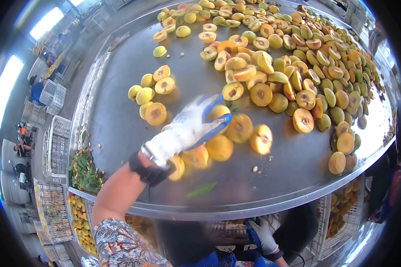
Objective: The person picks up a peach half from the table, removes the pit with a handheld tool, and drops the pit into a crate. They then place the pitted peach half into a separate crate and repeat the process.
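My left hand (194, 122), in a white glove with blue-coated fingers, reaches over the metal table. Its fingers are spread, with a yellow peach half (218, 112) between them. Close by lie more peach halves, including one (239, 128) past the fingertips, a blurred one (261, 139) farther right and another (219, 147) below the hand. My right hand (265, 238), also gloved, is low in front of the table edge near a crate. Its fingers are partly hidden, and a blue patch beside them cannot be made out clearly.
A large heap of halved peaches (305, 99) covers the table's right and far side. A small group (156, 114) lies left of my hand. Green leaves (85, 171) pile at the left corner. White crates (57, 147) stand left, and filled crates (343, 209) sit below.
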A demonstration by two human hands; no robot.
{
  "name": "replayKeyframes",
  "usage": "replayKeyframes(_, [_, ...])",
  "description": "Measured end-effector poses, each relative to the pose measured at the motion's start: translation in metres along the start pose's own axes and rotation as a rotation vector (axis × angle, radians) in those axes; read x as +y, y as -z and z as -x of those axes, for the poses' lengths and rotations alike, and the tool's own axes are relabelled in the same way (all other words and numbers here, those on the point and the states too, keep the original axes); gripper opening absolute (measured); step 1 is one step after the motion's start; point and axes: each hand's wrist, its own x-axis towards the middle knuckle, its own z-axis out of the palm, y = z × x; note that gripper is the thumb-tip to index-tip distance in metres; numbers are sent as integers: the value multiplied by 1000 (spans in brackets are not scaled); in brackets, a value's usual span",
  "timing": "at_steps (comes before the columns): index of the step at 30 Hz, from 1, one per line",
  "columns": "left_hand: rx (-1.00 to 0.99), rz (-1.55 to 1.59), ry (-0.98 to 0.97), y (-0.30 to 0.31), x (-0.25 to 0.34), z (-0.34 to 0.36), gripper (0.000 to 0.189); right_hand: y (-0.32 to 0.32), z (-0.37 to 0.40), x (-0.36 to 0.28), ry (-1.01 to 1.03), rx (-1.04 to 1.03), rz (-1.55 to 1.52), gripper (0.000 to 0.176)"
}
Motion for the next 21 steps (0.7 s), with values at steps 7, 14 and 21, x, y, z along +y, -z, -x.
replayKeyframes(7, [493, -351, 244, 74, -156, -57, 56, -2, -5, 10, -152, 44, -32, 22])
replayKeyframes(14, [381, -20, 692, 73, -199, -95, 74, 13, -14, 10, 636, -112, 828, 18])
replayKeyframes(21, [36, -5, 309, 41, -134, -66, 55, -9, -1, 60, -7, 122, 152, 17])
